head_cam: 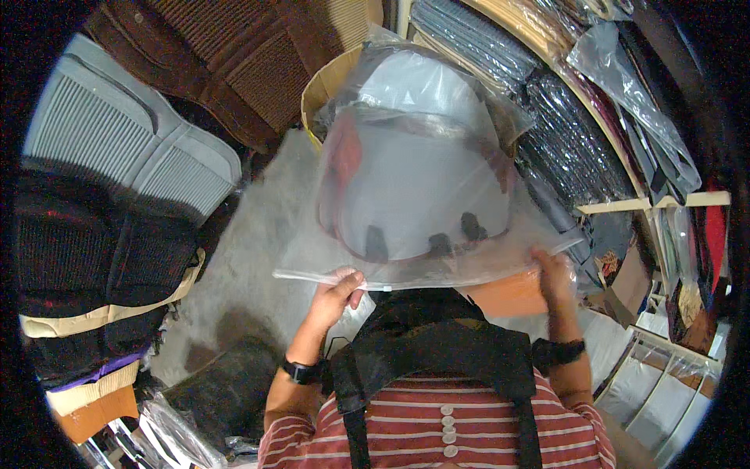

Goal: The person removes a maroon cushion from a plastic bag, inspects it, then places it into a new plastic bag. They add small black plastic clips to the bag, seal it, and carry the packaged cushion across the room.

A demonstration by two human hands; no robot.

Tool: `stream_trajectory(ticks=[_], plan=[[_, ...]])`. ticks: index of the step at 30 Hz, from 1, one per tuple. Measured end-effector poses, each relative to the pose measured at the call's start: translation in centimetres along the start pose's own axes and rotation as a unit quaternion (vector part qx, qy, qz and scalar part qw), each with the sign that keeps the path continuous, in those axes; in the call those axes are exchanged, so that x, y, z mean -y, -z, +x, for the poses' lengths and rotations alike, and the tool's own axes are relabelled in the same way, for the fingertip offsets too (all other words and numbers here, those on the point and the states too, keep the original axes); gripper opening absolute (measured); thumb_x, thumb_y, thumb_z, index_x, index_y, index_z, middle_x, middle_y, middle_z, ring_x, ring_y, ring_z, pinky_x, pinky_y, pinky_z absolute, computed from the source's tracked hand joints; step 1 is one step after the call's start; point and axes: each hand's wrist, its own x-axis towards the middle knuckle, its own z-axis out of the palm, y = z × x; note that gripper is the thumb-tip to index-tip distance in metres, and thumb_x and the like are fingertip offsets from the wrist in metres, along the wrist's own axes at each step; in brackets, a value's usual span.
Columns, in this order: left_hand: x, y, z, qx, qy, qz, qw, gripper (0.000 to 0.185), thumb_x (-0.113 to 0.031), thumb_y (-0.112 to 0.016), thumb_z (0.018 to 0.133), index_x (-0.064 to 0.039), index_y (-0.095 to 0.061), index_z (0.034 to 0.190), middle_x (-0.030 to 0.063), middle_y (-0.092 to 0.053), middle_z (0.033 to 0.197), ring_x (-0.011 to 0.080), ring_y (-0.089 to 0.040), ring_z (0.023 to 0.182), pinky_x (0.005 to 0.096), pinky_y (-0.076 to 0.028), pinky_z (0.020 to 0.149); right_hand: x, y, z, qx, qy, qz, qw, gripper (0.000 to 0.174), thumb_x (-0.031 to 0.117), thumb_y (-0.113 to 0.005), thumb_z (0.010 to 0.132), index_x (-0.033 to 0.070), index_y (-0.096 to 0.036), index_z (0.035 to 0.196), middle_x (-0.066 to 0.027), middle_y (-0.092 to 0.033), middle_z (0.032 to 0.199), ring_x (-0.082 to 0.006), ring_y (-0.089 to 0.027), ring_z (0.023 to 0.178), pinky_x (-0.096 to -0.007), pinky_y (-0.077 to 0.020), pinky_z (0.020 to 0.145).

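A large frosted plastic zip bag (410,193) stretches out in front of my chest. Inside it lies a folded grey item with a dark red edge, possibly a seat cover. Several dark patches show through the plastic near the opening. My left hand (341,291) pinches the bag's white zip edge (422,285) on the left, thumb on top. Close to that hand, a small white slider (384,288) sits on the strip. My right hand (552,272), slightly blurred, grips the bag's right end. An orange panel (510,294) shows below the edge, beside my right hand.
Grey ribbed seat covers (105,129), brown ones (234,64) and black ones (99,234) stand to the left. A cardboard box (328,82) is behind the bag. Shelves of plastic-wrapped packs (568,135) line the right. A white wire rack (650,381) stands lower right. Concrete floor (252,234) shows between.
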Motion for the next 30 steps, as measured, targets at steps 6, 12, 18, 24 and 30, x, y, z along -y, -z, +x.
stream_trajectory(ticks=[6,12,18,24,30], plan=[[-14.0,-1.8,-3.0,0.093,-0.213,-0.066,0.97,0.019,-0.016,-0.052,0.087,-0.002,-0.054,0.075,0.004,-0.052,0.06,0.0103,-0.049,0.056,0.0236,-0.039,0.05,17.3,4.5,2.6,-0.002,0.26,0.125,0.957,0.024,0.02,-0.057,0.081,0.0,-0.057,0.095,-0.0108,-0.061,0.094,-0.0185,-0.058,0.082,-0.0314,-0.0444,0.074],[-23.9,-1.4,5.7,-0.006,-0.362,-0.017,0.932,0.024,-0.018,-0.046,0.086,-0.003,-0.053,0.069,0.0063,-0.052,0.055,0.0171,-0.056,0.055,0.0275,-0.043,0.053,31.4,-1.3,15.1,0.199,0.238,0.23,0.922,0.023,0.017,-0.056,0.083,-0.002,-0.057,0.096,-0.0125,-0.06,0.095,-0.0206,-0.058,0.087,-0.0343,-0.0449,0.081],[-33.7,1.1,8.2,-0.104,-0.452,-0.083,0.882,0.025,-0.02,-0.047,0.087,-0.002,-0.052,0.07,0.006,-0.05,0.059,0.0204,-0.055,0.06,0.0287,-0.041,0.061,44.5,-6.5,21.9,0.241,0.434,0.092,0.863,0.017,0.017,-0.057,0.084,0.0,-0.057,0.09,-0.0098,-0.06,0.085,-0.0168,-0.059,0.078,-0.0303,-0.0468,0.077],[-28.7,-5.0,1.7,-0.058,-0.43,0.054,0.899,0.023,-0.02,-0.048,0.088,0.001,-0.054,0.078,0.009,-0.057,0.066,0.0199,-0.057,0.065,0.0302,-0.045,0.064,47.7,-1.5,22.4,0.366,0.424,0.231,0.795,0.015,0.016,-0.055,0.084,0.001,-0.058,0.086,-0.0088,-0.061,0.083,-0.0174,-0.059,0.078,-0.0306,-0.0475,0.076],[-18.2,-11.7,10.3,0.254,-0.193,0.331,0.888,0.031,-0.028,-0.037,0.093,-0.004,-0.052,0.104,0.009,-0.057,0.088,0.0217,-0.055,0.085,0.0314,-0.042,0.081,33.8,1.2,29.6,0.127,0.312,-0.041,0.941,0.031,0.024,-0.058,0.08,-0.003,-0.061,0.095,-0.0056,-0.06,0.086,-0.0151,-0.054,0.08,-0.0274,-0.042,0.073]])
